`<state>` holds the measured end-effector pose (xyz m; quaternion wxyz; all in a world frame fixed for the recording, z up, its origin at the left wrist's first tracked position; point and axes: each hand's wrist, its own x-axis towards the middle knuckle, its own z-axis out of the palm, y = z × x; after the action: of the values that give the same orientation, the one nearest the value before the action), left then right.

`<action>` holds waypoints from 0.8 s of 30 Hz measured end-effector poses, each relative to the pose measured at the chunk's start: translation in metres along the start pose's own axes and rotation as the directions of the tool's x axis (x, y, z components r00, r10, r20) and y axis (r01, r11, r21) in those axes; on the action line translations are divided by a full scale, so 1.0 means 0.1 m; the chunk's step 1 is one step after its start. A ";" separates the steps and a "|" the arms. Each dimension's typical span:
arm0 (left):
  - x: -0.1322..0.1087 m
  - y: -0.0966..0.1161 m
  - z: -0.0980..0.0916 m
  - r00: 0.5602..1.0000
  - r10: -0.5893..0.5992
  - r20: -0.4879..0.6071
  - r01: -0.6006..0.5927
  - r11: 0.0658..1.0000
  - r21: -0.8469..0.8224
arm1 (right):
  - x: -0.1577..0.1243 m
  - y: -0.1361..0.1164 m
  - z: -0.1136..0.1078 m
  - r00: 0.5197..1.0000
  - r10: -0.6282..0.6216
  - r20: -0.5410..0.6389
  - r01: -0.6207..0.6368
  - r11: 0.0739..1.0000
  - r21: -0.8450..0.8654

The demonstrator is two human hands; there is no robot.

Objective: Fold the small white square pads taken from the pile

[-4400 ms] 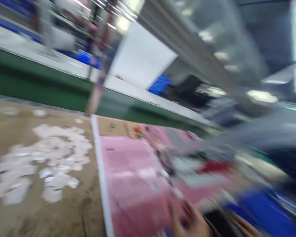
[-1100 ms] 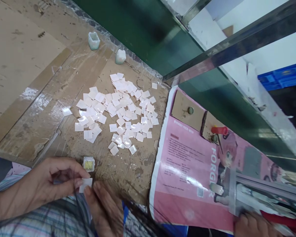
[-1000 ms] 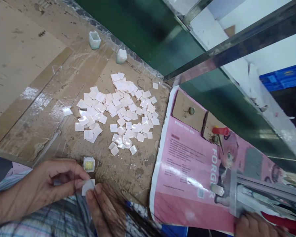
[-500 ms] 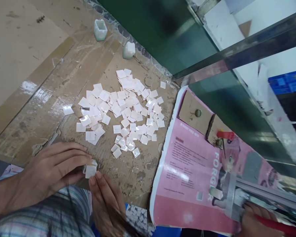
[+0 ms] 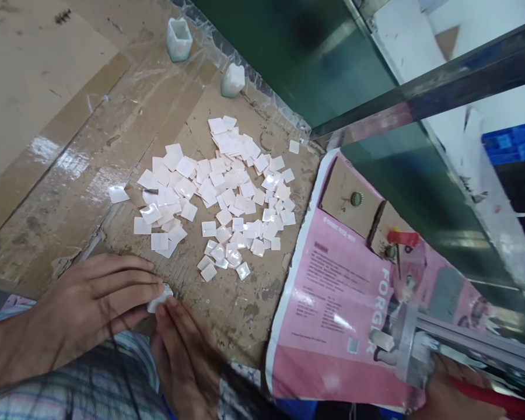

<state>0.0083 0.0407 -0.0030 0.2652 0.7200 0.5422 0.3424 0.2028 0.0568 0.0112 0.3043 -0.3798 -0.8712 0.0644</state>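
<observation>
My left hand (image 5: 100,294) is closed, its fingertips gripping a small white block (image 5: 158,300) near the front edge of the cardboard. From the other side, the pressed-together fingertips of my right hand (image 5: 184,353) rest against the same block. Fingers cover much of the block. Just beyond my hands lies a spread pile of thin, pale square tiles (image 5: 231,192), several of them shiny. A lone tile (image 5: 118,194) sits to the left of the pile, and another tile (image 5: 294,146) to its far right.
Two small whitish-green cups (image 5: 179,41) (image 5: 233,80) stand at the back by a dark green panel (image 5: 280,52). To the right is a pink printed sheet (image 5: 319,332) with cardboard pieces (image 5: 347,192) on it. Another person's hand (image 5: 450,391) is at lower right.
My right fingers have moved slightly up and over the white block, covering more of it. The square face that showed before is now mostly hidden. The view has shifted slightly.
</observation>
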 end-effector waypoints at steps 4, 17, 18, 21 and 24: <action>0.00 0.01 -0.22 0.977 0.166 0.132 -0.173 0.984 0.042 | 0.02 0.02 0.05 0.992 0.124 -0.022 -0.120 0.985 0.122; -0.10 -0.02 -0.36 0.901 0.290 0.321 -0.384 0.878 0.284 | 0.01 0.21 0.04 0.960 0.199 0.198 -0.276 0.789 0.548; -0.11 0.01 -0.36 0.905 0.266 0.331 -0.370 0.877 0.306 | 0.00 0.21 0.05 0.956 0.211 0.202 -0.289 0.778 0.557; -0.15 0.12 -0.37 0.922 0.193 0.335 -0.310 0.888 0.340 | 0.02 0.22 0.03 0.958 0.223 0.181 -0.286 0.779 0.557; -0.17 0.24 -0.33 0.946 0.158 0.281 -0.266 0.876 0.403 | 0.11 0.25 -0.03 0.961 0.158 0.229 -0.255 0.828 0.499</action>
<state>-0.0066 0.0180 0.0322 0.1216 0.8523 0.4860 0.1502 0.2144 0.0823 0.0107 0.3085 -0.3674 -0.7976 0.3655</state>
